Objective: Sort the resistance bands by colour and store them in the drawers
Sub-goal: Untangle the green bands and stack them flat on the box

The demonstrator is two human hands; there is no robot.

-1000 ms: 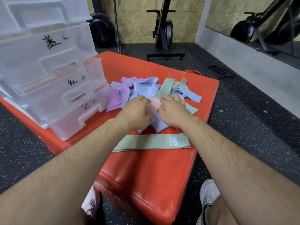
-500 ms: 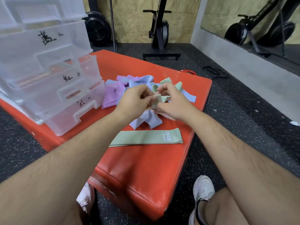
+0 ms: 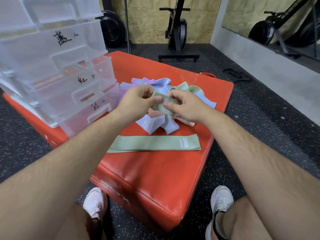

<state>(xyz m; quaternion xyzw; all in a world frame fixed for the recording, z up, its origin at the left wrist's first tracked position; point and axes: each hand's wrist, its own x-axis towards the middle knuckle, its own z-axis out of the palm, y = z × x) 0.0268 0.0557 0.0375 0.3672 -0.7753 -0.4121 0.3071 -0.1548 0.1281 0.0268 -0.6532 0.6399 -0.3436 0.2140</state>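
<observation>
2 white shoes stand on the black speckled rubber floor, 1 at each side of the near corner of a low orange-red padded vinyl desk. On the desk, nearest the person, 1 sage-green fabric resistance band lies flat and straight, printed "30" at its left end.

Above the desk, the left hand and the right hand are close together, and both pinch 1 folded sage-green band between thumb and fingers, so it is held up over the pile.

Beneath and behind the hands lies a tangled pile of bands: lilac-blue ones in front, a pale pink one under the right hand, purple at the back left and more green at the back right. How many lie in the tangle I cannot tell.

On the left of the desk stands 1 clear plastic drawer unit showing 4 drawer fronts; the lower 3 carry black handwritten marks. No band can be made out inside them.

Farther off, a black cord lies on the floor. 1 black upright exercise machine and 1 black round fan wheel stand against a chipboard wall. On the right, a mirror sits above a grey wall.
</observation>
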